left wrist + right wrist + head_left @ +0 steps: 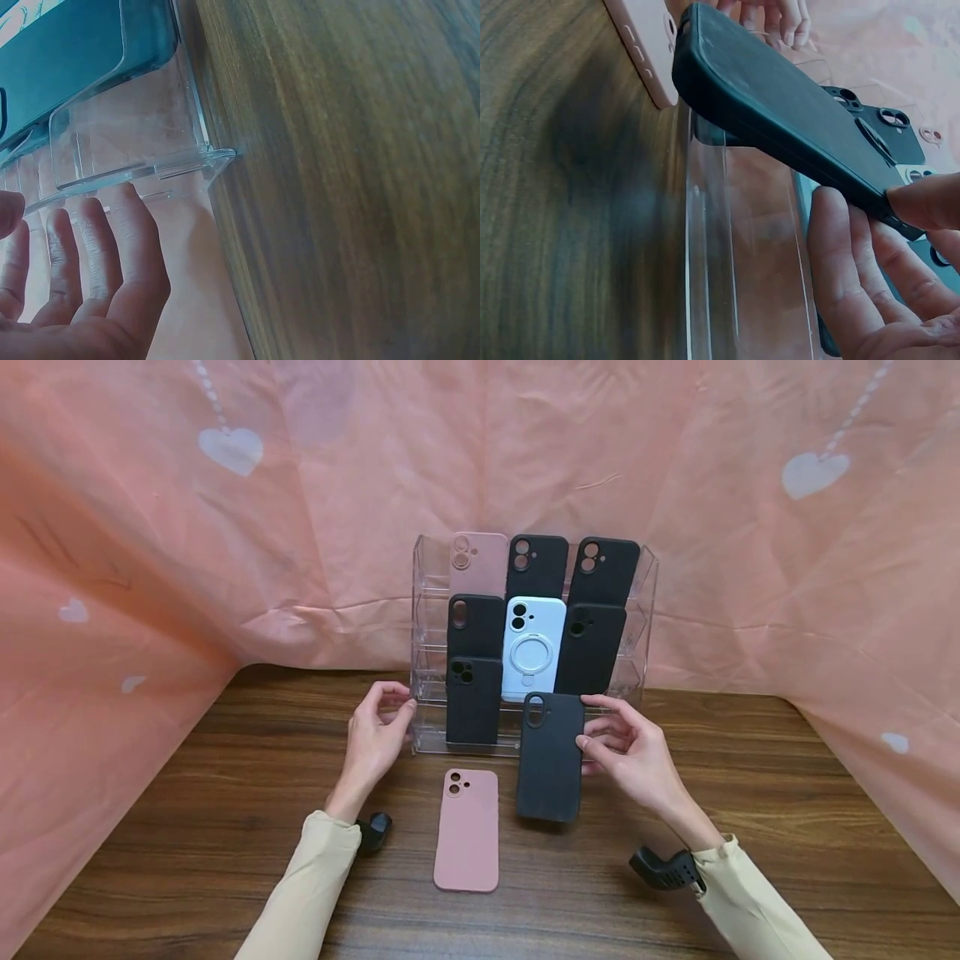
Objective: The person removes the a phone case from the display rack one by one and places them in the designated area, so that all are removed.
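Observation:
A black phone case (551,758) is tilted upright in front of the rack's lower right part. My right hand (628,752) pinches it by its right edge, thumb on the near face and fingers behind. In the right wrist view the case (780,112) slants above the table, its lower end raised. At the left side of a clear tiered acrylic rack (429,727), my left hand (381,727) has its fingertips against the side panel, fingers nearly straight in the left wrist view. A pink phone case (467,831) lies flat on the table before the rack.
Several cases stand in the rack's tiers: a pink one (480,572) at the top left, a white one with a ring (532,652) in the middle, black ones (474,702) around them. Pink curtain (337,527) hangs behind the wooden table (750,777).

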Demonstrator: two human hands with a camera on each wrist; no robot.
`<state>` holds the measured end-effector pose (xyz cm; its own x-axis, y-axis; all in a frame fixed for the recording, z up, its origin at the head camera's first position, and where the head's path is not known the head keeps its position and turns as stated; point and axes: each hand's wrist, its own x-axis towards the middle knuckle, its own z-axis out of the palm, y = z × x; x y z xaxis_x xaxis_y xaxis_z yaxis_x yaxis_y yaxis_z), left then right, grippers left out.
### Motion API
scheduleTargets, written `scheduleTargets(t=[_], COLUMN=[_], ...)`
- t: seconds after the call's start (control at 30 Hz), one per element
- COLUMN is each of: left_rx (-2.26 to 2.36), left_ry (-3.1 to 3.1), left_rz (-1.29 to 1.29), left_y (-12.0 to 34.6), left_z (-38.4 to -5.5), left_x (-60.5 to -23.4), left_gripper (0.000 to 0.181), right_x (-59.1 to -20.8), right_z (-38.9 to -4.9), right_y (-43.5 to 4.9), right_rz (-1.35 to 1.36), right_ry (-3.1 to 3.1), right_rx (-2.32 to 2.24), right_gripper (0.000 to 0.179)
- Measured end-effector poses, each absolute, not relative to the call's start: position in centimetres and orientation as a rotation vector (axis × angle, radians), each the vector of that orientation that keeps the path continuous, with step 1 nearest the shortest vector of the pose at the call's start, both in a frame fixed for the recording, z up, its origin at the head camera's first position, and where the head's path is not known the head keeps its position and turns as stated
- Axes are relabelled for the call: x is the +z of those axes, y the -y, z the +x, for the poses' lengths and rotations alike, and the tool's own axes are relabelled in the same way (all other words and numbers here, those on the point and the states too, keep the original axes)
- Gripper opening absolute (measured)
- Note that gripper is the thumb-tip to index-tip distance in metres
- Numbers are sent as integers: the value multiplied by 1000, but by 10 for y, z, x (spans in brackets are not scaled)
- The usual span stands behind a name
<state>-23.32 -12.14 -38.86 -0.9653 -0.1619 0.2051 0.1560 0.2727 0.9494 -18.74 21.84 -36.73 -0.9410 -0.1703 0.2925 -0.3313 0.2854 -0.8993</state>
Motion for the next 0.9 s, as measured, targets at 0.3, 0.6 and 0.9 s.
scheduleTargets(t=[0.3, 0.6, 0.9], left_rx=[-1745, -1732, -1750], left_ry=[2285, 2287, 2280], left_rz=[12, -6, -12], left_y=[121, 120, 122], left_z=[-233, -233, -234], left_x=[-390, -389, -389], left_gripper=[20, 20, 20], right_x=[-373, -383, -392], right_z=[-181, -176, -173], right_y=[-216, -219, -218], right_rz=[476, 494, 539], right_ry=[2503, 2569, 2646], right_rx=[1803, 1838, 1897], right_gripper=[58, 58, 58])
